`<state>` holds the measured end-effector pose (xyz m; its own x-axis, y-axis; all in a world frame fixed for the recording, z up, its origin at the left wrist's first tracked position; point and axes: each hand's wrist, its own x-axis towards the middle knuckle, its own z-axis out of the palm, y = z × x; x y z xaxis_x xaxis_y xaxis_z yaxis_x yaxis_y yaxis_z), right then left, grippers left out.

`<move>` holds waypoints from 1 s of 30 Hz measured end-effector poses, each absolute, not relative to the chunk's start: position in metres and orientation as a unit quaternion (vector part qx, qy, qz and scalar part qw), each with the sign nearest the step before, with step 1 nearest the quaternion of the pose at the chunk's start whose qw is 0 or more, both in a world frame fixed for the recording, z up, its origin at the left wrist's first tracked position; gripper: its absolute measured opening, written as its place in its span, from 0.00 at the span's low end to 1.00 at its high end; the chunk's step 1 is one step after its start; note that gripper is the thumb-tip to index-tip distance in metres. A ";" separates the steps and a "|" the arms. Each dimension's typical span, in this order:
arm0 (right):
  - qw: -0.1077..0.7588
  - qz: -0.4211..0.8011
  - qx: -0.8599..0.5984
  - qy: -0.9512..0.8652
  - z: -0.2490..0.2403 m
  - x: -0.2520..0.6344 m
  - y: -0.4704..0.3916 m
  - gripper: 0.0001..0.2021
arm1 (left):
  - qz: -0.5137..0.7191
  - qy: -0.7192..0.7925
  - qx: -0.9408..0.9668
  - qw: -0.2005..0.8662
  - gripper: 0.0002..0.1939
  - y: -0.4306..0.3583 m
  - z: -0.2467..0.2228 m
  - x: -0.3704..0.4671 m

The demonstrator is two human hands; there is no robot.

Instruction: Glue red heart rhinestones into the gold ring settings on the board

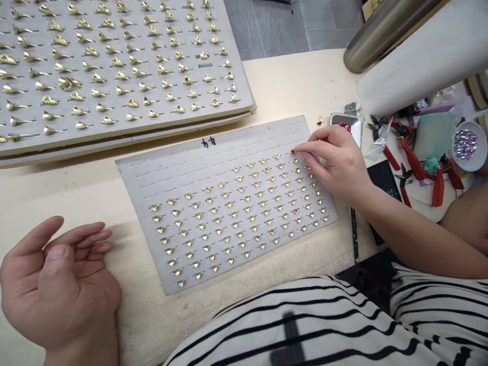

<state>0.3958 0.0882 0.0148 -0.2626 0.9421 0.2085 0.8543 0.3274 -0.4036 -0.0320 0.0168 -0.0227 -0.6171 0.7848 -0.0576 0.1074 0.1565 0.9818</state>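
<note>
A grey foam board (183, 168) lies tilted on the table, with rows of gold triangular rings (247, 209) set in its slits. At its upper right, my right hand (333, 160) pinches a small red stone (293, 151) between thumb and forefinger, at the end of a ring row. The other fingers of that hand are curled and hide part of the board's right edge. My left hand (64, 284) rests palm up on the table, left of the board, fingers loosely bent and apart, holding nothing.
Upper left, a thick tray (152, 122) carries many gold rings. Beyond my right hand are a white dish (356, 127) of red stones, red-handled pliers (414, 157), a bowl (480, 145) of beads, a black pen (354, 236) and a large roll (423, 61).
</note>
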 end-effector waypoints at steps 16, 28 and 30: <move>0.215 0.094 -0.564 -0.792 0.016 0.397 0.087 0.11 | 0.587 0.677 0.315 0.313 0.27 0.017 -0.024 -0.034; 0.243 0.052 -0.540 -0.805 0.009 0.399 0.088 0.09 | 0.608 0.644 0.339 0.318 0.25 0.015 -0.032 -0.039; 0.233 0.049 -0.544 -0.804 0.010 0.398 0.091 0.07 | 0.607 0.642 0.344 0.317 0.25 0.014 -0.032 -0.040</move>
